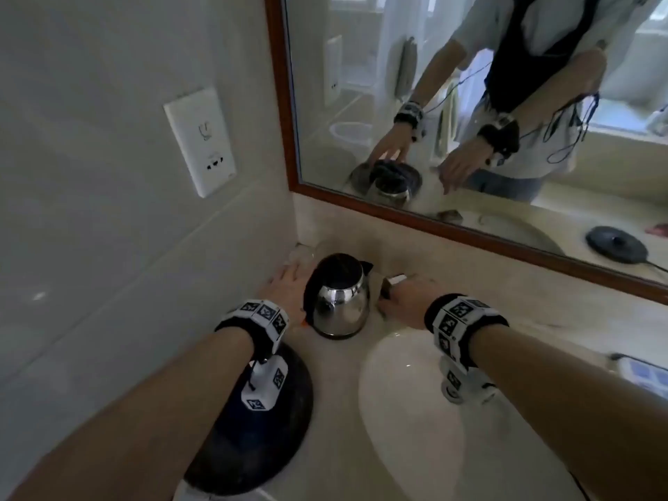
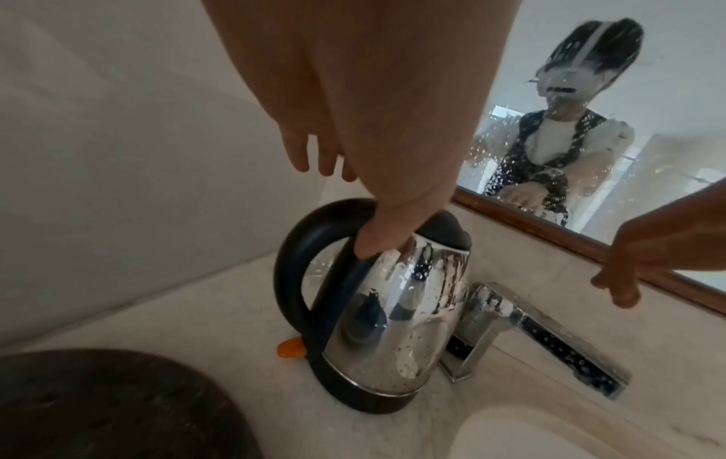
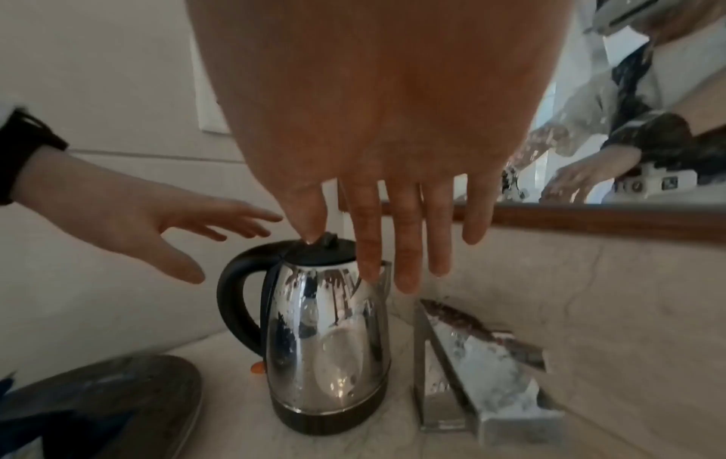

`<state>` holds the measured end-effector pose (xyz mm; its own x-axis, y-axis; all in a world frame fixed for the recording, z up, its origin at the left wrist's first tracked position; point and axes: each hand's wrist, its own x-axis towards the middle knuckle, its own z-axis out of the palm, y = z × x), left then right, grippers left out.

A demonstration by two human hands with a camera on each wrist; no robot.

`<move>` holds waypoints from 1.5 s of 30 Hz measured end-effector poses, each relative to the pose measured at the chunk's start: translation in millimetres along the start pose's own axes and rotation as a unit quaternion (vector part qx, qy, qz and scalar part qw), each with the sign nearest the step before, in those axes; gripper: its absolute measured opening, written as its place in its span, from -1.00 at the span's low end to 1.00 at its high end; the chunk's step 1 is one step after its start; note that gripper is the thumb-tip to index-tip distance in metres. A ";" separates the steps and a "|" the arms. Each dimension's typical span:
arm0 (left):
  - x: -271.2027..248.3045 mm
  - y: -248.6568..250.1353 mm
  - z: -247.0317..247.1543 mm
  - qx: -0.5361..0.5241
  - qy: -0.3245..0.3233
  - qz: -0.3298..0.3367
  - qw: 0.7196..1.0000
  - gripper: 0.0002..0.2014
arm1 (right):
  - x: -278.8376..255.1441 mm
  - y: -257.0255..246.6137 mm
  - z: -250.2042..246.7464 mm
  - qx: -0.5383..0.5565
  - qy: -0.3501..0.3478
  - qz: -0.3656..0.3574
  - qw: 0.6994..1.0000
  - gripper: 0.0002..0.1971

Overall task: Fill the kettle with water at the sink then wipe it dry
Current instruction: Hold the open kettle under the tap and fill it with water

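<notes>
The electric kettle (image 1: 339, 298) is standing upright at the centre of the head view, on the pale marble-patterned worktop (image 1: 336, 392) in the corner where the tiled wall meets the wood-framed mirror (image 1: 470, 103). Its polished steel body is reflecting the room in smeared streaks and carrying water droplets; the lid (image 3: 320, 251), looped handle (image 2: 298, 273) and base ring are matte black, and a small orange tab (image 2: 291, 352) is peeking out at its foot.

The left hand (image 1: 289, 283) is hovering at the handle side with fingers spread and relaxed, gripping nothing; in its own wrist view the thumb is overlapping the handle top, and whether it is touching is hard to tell. The right hand (image 1: 405, 301) is reaching flat with straight fingers over the spout side, empty; it is covering most of the square chrome faucet (image 2: 522, 329) in the head view.

The white oval sink (image 1: 408, 410) is being cut off by the right forearm and the lower frame edge. A round dark object (image 1: 253, 428) at lower left is lying half hidden under the left wrist, its nature unclear. A white wall socket (image 1: 200, 142) is sitting at upper left, motion-blurred.
</notes>
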<state>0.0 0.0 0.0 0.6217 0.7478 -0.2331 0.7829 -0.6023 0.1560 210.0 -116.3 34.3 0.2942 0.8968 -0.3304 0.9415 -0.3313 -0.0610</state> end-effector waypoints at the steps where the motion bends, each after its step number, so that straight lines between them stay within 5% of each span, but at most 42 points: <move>1: 8.9 0.3 0.2 0.018 0.005 0.006 1.000 0.01 | 11.3 -2.3 7.9 -0.008 0.012 -0.003 1.000 -0.40; 8: 54.2 1.6 3.8 0.133 0.019 0.084 0.987 0.12 | 35.9 -19.7 29.8 -0.068 -0.051 -0.005 0.996 -0.57; 15: 74.7 9.2 -14.3 0.115 -0.049 0.104 0.987 0.21 | 48.4 -22.8 32.7 -0.060 -0.092 -0.013 0.994 -0.57; 27: 70.7 10.8 -3.4 0.099 0.004 0.092 0.991 -0.06 | 30.4 -10.5 40.5 -0.008 -0.112 -0.040 0.993 -0.51; 35: 50.2 13.3 1.7 -0.086 0.039 0.054 0.994 0.04 | 15.4 11.4 26.8 0.004 -0.087 -0.019 0.996 -0.47; 45: 13.2 42.7 14.6 -0.269 0.149 0.035 0.951 -0.04 | -12.5 39.1 2.2 0.055 -0.066 0.017 0.996 -0.47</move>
<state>41.3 -20.0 -10.5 0.5894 0.8052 0.0649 0.5887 -0.4832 0.6480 242.8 -141.1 34.0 0.2951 0.8401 -0.4551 0.9055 -0.3979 -0.1474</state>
